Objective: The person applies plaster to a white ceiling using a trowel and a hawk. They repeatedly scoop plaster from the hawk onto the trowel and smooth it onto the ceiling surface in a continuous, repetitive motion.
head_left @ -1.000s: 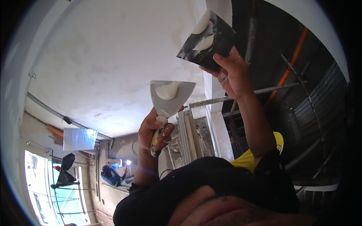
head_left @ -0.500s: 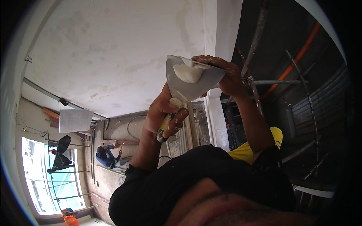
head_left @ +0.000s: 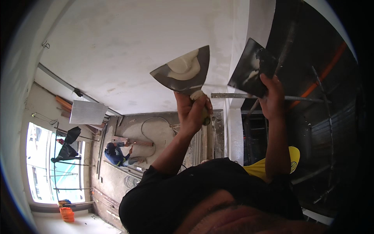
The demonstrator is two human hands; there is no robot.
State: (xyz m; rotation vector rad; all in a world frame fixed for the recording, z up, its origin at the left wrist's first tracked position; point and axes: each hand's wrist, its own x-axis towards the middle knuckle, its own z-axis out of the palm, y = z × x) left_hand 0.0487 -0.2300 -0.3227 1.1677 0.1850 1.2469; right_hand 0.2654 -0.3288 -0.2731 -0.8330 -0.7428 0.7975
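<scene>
My left hand (head_left: pixel 193 113) is closed round the handle of a wide putty knife (head_left: pixel 202 62). Its flared metal blade points up and carries a mound of white putty (head_left: pixel 186 67). To the right, my right hand (head_left: pixel 271 95) grips a dark, flat rectangular spreader plate (head_left: pixel 251 68) by its lower right part, with the thumb across its face. Smears of white putty show on that plate. The two tools are apart, both held up in front of a large whitish plastered surface (head_left: pixel 128 50).
Scaffold poles (head_left: pixel 272 97) and an orange pipe (head_left: pixel 323 80) cross the dark area on the right. Far below on the left, another person (head_left: pixel 117 153) crouches near a reddish beam (head_left: pixel 136 142). A bright window opening (head_left: pixel 54 163) lies at the far left.
The spreader plate in my right hand has come away from the putty knife and moved right. My left hand has moved up and right, the blade turning with its putty.
</scene>
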